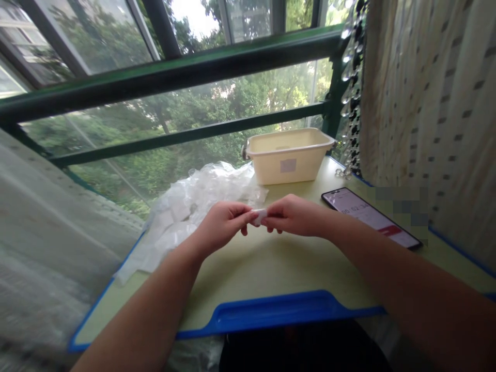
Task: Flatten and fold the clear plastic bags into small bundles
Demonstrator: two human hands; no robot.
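Note:
Between my two hands, over the middle of the table (287, 268), is a small white piece (259, 217); its exact kind is too small to make out. My left hand (228, 219) pinches its left end with thumb and fingers. The right end sits in the closed fingers of my right hand (289, 214). Just beyond my left hand lies a heap of clear plastic bags (182, 206), crumpled and partly see-through. A cream plastic bin (287, 165) with a small pale label stands behind my hands.
A phone (372, 217) showing a running timer lies at the right, partly behind my right forearm. The table has a blue raised edge (279, 310) near me. Curtains (430, 103) hang at both sides, with a bead strand (346, 93) at the right. A green railing (174, 77) crosses the window.

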